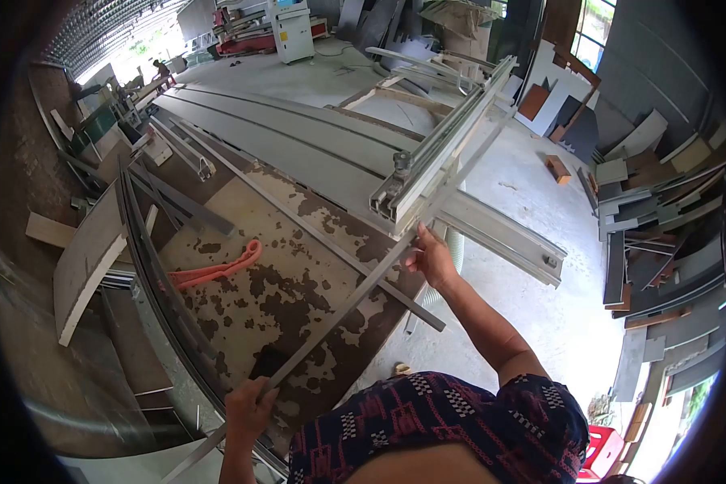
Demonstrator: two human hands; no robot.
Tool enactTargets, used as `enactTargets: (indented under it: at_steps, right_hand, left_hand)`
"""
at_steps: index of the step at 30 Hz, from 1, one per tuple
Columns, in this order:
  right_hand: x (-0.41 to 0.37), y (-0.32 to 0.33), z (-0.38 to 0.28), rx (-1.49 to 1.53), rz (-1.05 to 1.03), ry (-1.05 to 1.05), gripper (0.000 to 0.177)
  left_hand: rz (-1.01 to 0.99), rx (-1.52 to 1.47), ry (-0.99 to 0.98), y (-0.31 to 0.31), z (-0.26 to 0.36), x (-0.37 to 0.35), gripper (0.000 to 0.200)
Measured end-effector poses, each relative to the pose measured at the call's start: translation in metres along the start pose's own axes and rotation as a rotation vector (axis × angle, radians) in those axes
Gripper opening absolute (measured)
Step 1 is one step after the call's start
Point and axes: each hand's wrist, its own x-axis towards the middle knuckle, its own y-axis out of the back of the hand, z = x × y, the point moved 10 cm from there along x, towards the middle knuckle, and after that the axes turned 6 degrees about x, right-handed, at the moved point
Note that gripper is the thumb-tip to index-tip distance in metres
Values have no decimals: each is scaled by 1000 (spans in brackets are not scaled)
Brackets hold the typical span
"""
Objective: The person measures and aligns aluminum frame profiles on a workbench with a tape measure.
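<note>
A long thin grey strip (pixel 336 315) runs diagonally from the lower left, across the worn, peeling tabletop (pixel 218 300), and up past the crosscut fence (pixel 448 149). My left hand (pixel 250 406) is closed around its lower part, near the table's front edge. Farther along, my right hand (pixel 433 256) pinches the same strip just below the fence's near end. A second narrow strip (pixel 298 227) lies across the tabletop, crossing the held one near my right hand. To the left rests a curved orange-pink piece (pixel 218 268) whose kind I cannot make out.
Beyond the tabletop stretches a long grey sliding table (pixel 274 121) with dark grooves. A metal support arm (pixel 500 234) juts right. Offcuts and panels (pixel 669 242) are piled on the right. Long dark curved strips (pixel 149 266) and a board (pixel 93 262) stand at left. A person (pixel 161 71) is far off.
</note>
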Motion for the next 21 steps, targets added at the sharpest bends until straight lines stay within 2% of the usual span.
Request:
enactTargets:
  at_steps: [4, 7, 15, 18, 21]
  right_hand:
    - [4, 11, 7, -40, 71, 43, 32]
    - [-3, 3, 18, -88, 90, -15, 25]
    - [3, -36, 49, -118, -27, -155, 26]
    - [0, -58, 52, -120, -71, -162, 25]
    - [-2, -70, 61, -136, -79, -193, 24]
  left_hand:
    - [-37, 15, 27, -2, -16, -17, 25]
    - [-8, 18, 55, 6, -24, -26, 26]
    - [17, 93, 202, 29, -62, -50, 31]
    - [125, 24, 252, 36, -83, -65, 33]
    - [122, -32, 315, 40, -91, -71, 31]
